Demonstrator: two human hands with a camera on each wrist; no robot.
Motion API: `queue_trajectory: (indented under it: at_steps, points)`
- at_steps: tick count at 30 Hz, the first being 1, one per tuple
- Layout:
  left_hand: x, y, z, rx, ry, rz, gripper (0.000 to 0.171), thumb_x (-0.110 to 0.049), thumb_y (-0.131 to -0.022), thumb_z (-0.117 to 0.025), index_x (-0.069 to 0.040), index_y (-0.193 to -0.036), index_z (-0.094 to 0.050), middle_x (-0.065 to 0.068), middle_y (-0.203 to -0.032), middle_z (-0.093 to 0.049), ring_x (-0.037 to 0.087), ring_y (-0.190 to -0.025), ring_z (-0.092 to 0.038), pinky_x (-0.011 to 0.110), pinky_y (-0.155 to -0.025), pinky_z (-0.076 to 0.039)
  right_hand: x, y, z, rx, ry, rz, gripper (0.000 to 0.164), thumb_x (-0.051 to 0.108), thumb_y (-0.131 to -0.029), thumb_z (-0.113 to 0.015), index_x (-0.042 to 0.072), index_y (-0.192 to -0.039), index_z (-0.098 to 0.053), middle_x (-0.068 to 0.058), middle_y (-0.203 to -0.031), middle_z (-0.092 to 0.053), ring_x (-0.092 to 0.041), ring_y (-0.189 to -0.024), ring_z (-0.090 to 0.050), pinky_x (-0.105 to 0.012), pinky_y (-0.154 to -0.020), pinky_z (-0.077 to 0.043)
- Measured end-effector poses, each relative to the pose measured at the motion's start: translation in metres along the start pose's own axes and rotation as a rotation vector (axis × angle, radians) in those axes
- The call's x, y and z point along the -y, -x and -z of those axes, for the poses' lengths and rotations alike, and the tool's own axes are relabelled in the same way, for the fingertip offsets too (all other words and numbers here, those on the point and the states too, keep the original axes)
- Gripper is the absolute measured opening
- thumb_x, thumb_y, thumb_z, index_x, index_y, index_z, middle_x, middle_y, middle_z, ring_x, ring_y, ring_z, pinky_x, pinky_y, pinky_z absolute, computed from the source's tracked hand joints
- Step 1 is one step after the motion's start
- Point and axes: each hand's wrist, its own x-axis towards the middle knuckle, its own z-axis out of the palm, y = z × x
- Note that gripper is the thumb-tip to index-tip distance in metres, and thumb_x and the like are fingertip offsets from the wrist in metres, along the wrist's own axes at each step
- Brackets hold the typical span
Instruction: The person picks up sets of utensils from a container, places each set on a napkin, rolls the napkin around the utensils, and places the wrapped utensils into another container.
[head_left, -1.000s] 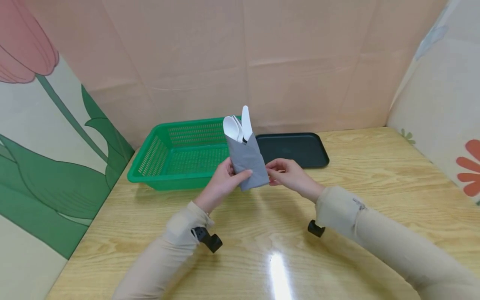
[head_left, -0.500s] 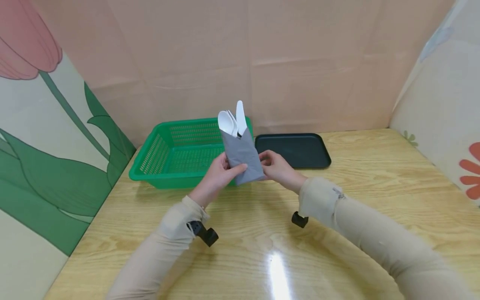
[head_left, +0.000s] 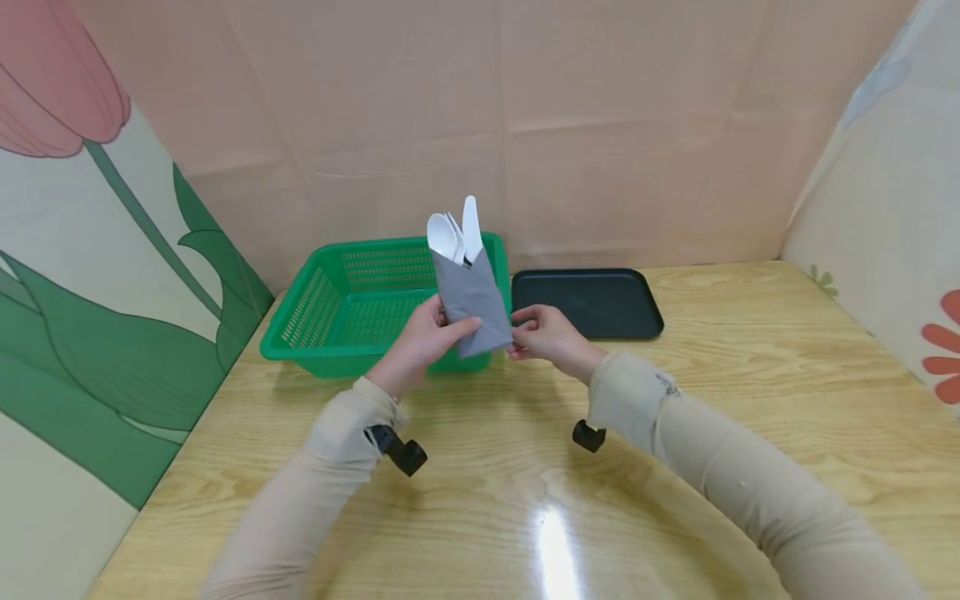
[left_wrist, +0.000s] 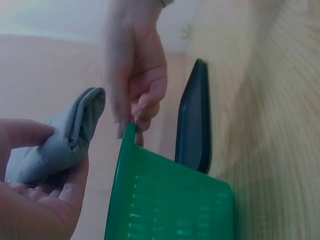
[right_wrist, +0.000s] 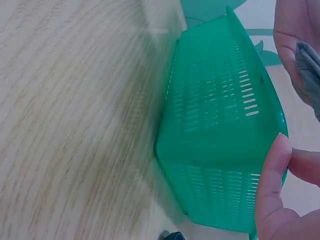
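My left hand holds a folded grey napkin pouch, thumb across its front and fingers behind. White cutlery stands out of its top: a spoon, a fork partly hidden behind it, and a knife. In the left wrist view the folded bottom end of the napkin faces the camera. My right hand hovers just right of the pouch, fingers loosely curled. Both wrist views show a gap between it and the napkin; its thumb and fingertips overlap the green basket's rim in the right wrist view.
Behind the hands the slotted green basket sits on the wooden table. To its right lies a black tray. A pink sheet hangs at the back, with flower-painted panels at both sides.
Both hands have moved left and slightly up with the napkin pouch, which now overlaps the basket's right end more. The right hand has kept beside the pouch's lower edge.
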Motion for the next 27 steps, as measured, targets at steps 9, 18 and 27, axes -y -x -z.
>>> queue_trajectory:
  at_steps: [9,18,27]
  points:
    - [-0.008,-0.01,0.015,-0.021,-0.031,0.015,0.048,-0.015,-0.091,-0.059,-0.01,-0.135,-0.042,0.013,-0.134,-0.053,0.026,-0.123,-0.051,0.042,-0.104,-0.041,0.007,0.0,0.001,0.044,0.033,-0.02,0.053,0.014,-0.094,-0.054,-0.01,-0.137,-0.033,-0.011,-0.094,-0.06,-0.005,-0.067,-0.061,-0.021,-0.069,-0.054]
    - [-0.016,-0.023,0.031,-0.019,-0.104,0.0,0.049,-0.015,-0.091,-0.058,-0.007,-0.136,-0.041,0.015,-0.135,-0.052,0.028,-0.124,-0.05,0.043,-0.105,-0.039,0.009,-0.001,0.001,0.044,0.039,-0.043,0.051,0.015,-0.093,-0.056,-0.01,-0.133,-0.035,-0.01,-0.092,-0.058,-0.007,-0.065,-0.059,-0.021,-0.067,-0.054]
    - [-0.033,-0.039,0.046,-0.002,-0.168,0.001,0.051,-0.015,-0.091,-0.057,-0.007,-0.138,-0.038,0.015,-0.136,-0.049,0.028,-0.125,-0.048,0.042,-0.107,-0.036,0.012,0.002,0.0,0.053,0.031,-0.067,0.048,0.015,-0.093,-0.056,-0.008,-0.131,-0.036,-0.011,-0.094,-0.057,-0.009,-0.065,-0.061,-0.026,-0.073,-0.055]
